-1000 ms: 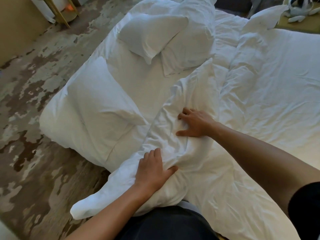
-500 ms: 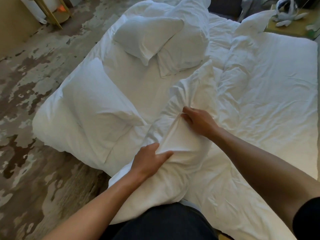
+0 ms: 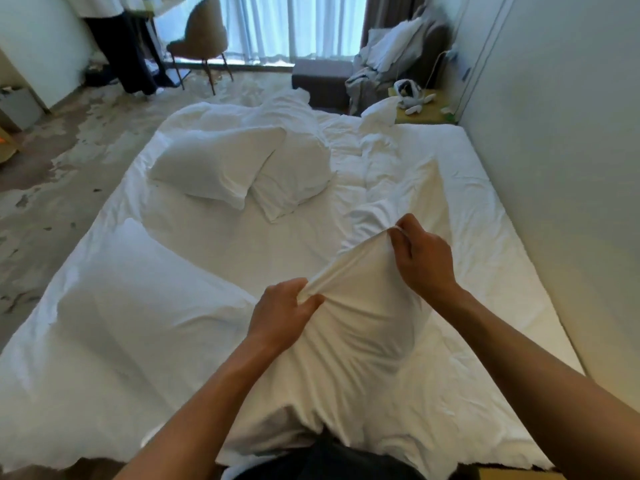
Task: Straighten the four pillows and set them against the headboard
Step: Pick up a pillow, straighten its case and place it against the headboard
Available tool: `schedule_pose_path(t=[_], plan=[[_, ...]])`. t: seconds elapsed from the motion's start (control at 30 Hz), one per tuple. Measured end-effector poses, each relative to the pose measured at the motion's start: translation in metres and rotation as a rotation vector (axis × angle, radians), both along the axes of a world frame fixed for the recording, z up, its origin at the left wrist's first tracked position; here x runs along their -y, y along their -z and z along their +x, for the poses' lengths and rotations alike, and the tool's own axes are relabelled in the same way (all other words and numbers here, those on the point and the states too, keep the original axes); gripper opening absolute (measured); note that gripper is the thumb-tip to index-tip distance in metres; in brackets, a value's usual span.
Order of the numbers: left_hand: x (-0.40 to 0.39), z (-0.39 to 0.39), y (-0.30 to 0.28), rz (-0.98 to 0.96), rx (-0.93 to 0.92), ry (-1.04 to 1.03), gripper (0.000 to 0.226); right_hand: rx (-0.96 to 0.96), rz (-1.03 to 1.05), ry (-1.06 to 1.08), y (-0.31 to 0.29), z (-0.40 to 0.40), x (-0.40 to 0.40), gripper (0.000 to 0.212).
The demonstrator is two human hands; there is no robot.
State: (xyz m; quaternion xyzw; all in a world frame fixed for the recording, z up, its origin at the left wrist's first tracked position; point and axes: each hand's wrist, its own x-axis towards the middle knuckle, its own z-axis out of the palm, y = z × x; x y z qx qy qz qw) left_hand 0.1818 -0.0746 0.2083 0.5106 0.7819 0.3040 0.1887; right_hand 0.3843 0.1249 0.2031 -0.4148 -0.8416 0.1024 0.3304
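Head view of a white bed point(image 3: 485, 202) seen along its length, with the person standing at the near end. Both bare hands hold the near pillow point(image 3: 360, 341), which lies in front of the person at the bed's near edge, its far end lifted. The left hand point(image 3: 282, 318) pinches a bunch of the pillowcase, fingers point(image 3: 304, 306) clenched on the fabric. The right hand point(image 3: 424, 258) grips the raised far corner of the same pillowcase, fingers curled around the cloth, so the fabric is stretched taut between the two hands.

A second pillow point(image 3: 138, 299) lies flat at the near left, just beside the held one. A third pillow point(image 3: 214, 168) rests farther up the bed on the left, its right edge overlapping a fourth pillow point(image 3: 294, 174) at the centre. A crumpled duvet point(image 3: 391, 168) runs along the right half of the mattress. A pale wall point(image 3: 554, 133) borders the bed on the right.

Beyond the bed stand a chair point(image 3: 199, 39), sheer curtains point(image 3: 291, 26), a dark ottoman point(image 3: 322, 81) and a low table point(image 3: 426, 109) carrying small objects too blurred to identify.
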Motion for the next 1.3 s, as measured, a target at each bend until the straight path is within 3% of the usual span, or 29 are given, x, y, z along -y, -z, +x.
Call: schedule_pose_path(t=[0.17,0.3,0.43,0.6,0.7,0.83,0.93,1.07,1.3], plan=[[-0.028,-0.049,-0.038,0.119,-0.109,0.059,0.044,-0.114,0.029,0.157,-0.056,-0.007,0.032,0.019],[-0.049,-0.061,-0.04,0.162,-0.205,0.174,0.032,-0.117,0.06,0.257,-0.054,0.0,0.059,0.02],[-0.067,-0.061,-0.013,0.018,-0.331,0.311,0.024,0.049,-0.036,0.351,-0.001,0.016,0.078,0.022],[-0.064,-0.051,0.036,-0.269,-0.294,0.428,0.029,0.153,-0.396,0.385,0.075,0.04,0.112,0.026],[-0.067,-0.042,0.047,-0.251,-0.284,0.427,0.028,0.192,-0.452,0.374,0.085,0.059,0.115,0.015],[-0.082,-0.036,0.044,-0.234,-0.293,0.424,0.028,0.4,-0.444,0.37,0.084,0.101,0.097,0.038],[-0.09,-0.037,0.043,-0.226,-0.311,0.399,0.027,0.49,-0.562,0.283,0.086,0.124,0.083,0.051],[-0.102,-0.039,0.046,-0.186,-0.345,0.36,0.025,0.614,-0.561,0.241,0.101,0.129,0.064,0.03],[-0.132,-0.046,0.035,-0.163,-0.416,0.294,0.028,0.228,-0.263,0.407,0.092,0.129,0.028,0.017]])
